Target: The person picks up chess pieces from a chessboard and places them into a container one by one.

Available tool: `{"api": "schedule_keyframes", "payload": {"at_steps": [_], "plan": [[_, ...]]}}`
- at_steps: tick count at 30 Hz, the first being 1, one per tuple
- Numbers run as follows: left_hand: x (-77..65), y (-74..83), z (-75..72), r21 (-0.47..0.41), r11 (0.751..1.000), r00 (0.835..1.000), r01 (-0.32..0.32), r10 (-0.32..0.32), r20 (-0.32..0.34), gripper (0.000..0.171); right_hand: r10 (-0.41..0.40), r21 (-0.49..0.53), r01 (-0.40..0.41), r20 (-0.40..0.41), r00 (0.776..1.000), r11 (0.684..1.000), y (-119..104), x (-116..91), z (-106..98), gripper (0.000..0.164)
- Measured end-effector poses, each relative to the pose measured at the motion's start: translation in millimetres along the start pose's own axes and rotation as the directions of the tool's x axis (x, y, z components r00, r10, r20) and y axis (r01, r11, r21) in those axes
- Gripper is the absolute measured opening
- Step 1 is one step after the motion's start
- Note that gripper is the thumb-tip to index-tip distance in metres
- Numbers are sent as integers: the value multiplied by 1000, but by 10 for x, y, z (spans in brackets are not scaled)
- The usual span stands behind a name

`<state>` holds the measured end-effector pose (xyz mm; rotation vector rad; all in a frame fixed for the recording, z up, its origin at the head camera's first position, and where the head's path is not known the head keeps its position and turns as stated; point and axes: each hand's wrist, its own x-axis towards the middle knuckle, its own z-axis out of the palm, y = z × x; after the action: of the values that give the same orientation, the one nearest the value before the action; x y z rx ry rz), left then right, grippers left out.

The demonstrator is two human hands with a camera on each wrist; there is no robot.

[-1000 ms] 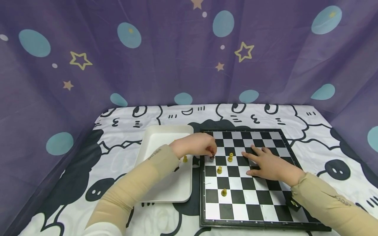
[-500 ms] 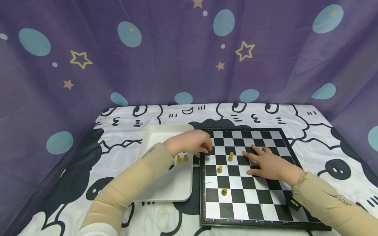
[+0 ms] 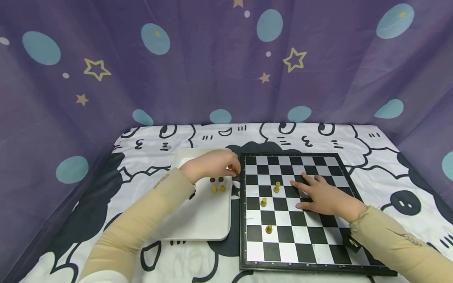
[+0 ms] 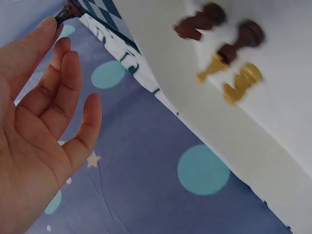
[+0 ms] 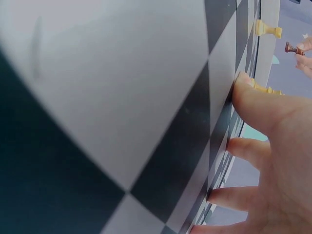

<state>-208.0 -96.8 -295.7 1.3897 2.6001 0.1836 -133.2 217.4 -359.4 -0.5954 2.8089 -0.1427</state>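
Note:
My left hand is over the right rim of the white tray and pinches a dark brown chess piece between thumb and fingertips. Its other fingers are loosely bent in the left wrist view. My right hand rests on the chessboard, fingers spread and holding nothing. Left of those fingers, three yellow chess pieces stand on the board: one farther back, one in the middle and one nearer. Inside the tray are two yellow pieces and two dark brown pieces.
Another dark piece lies in the tray, partly behind my left sleeve. A narrow strip of patterned cloth separates tray and board. A purple curtain hangs behind the table.
My left hand has lifted the dark brown chess piece from the board's left edge and carried it left to the tray's rim. The right hand has stayed in place.

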Motion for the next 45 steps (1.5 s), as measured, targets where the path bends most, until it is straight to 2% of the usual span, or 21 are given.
{"api": "schedule_keyframes", "payload": {"at_steps": [5, 14, 23, 27, 34, 45], "plan": [[-97, -81, -31, -11, 999, 999, 36, -36, -7, 7, 4, 1, -4, 0, 1000, 1000, 2, -14, -6, 77], [-259, -237, -19, -7, 998, 998, 62, -62, -24, 7, 2, 5, -2, 6, 1000, 1000, -9, -7, -5, 77], [-407, -388, -41, -39, 994, 992, 98, -101, -71, 8, 2, 7, -2, -3, 1000, 1000, 3, -16, -2, 76], [-471, -465, -14, -57, 989, 987, 139, -143, -68, 8, 0, 4, 0, -5, 1000, 1000, 6, -13, -6, 74], [-509, -516, 19, -57, 983, 982, 175, -178, -65, 9, 10, -2, -10, -1, 1000, 1000, 3, -11, -10, 74], [-459, -611, 123, 12, 975, 974, 223, -222, -38, 9, 8, 14, -8, 10, 1000, 1000, -1, -13, -7, 76]]}}
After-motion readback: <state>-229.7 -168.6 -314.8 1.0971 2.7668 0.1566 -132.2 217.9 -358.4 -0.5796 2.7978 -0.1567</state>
